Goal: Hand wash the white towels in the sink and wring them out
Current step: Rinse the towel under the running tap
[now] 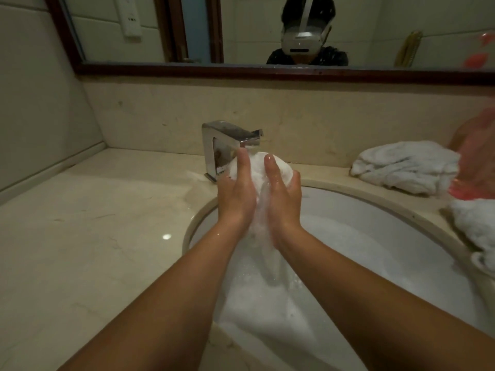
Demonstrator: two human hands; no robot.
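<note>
Towel (pixel 256 171) between left hand (pixel 236 197) and right hand (pixel 284 200)

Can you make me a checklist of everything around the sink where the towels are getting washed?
Surface: beige stone countertop, wet beside the faucet; the round white sink holds foamy water.
Job's things: soapy towel held up under the spout, its tail hanging into the foam; crumpled towel and far-right towel lie on the counter.
Clutter: blurred pink thing by those towels; cannot tell what it is.
Grips: left hand presses the soapy towel with straight fingers; right hand holds it between fingers and thumb.
Cables: nothing seen.
Surroundings: wood-framed mirror above, tiled wall at left.
</note>
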